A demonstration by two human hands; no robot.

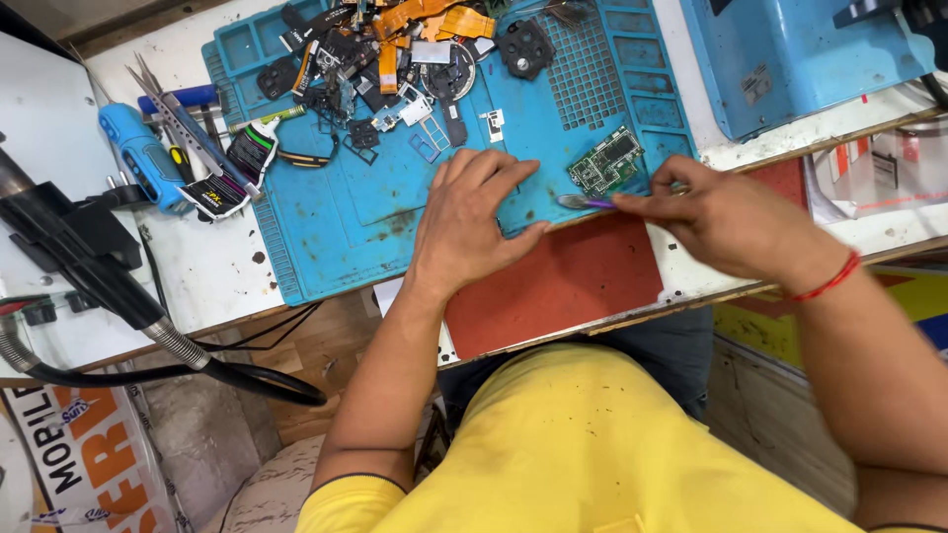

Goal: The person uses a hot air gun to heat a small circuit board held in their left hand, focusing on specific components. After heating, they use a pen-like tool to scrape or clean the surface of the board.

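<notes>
- Right hand pinches thin purple-handled metal tool, long axis horizontal, tip pointing left.
- Small green circuit board just above the tip.
- Left hand flat, fingers spread, empty, on blue silicone work mat.

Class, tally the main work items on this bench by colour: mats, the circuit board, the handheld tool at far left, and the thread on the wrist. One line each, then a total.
Blue silicone work mat: 1
Red mat: 1
Green circuit board: 1
Blue handheld tool: 1
Red wrist thread: 1
Total: 5
</notes>
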